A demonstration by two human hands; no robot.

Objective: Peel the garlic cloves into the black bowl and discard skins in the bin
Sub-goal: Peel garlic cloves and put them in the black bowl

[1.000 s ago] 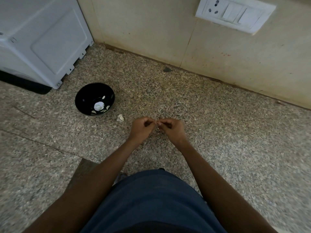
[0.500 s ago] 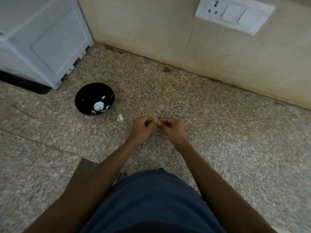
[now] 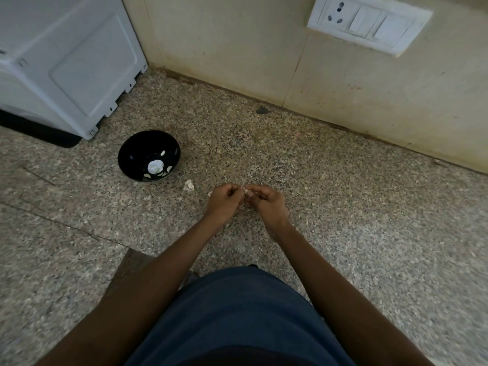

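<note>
Garlic clove [image 3: 245, 191] being pinched between the curled fingers of left hand [image 3: 224, 201] and right hand [image 3: 266, 201], just right of the black bowl [image 3: 132, 149]; barely shifting from a second ago, so peeling likely continuing. Loose skin scrap [image 3: 188, 185] lying between bowl and hands; bin not showing.

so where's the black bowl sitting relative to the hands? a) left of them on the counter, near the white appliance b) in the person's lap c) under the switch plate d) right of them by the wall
a, the black bowl rests on the granite counter to the left of the left hand and right hand, close to the white appliance.
</note>
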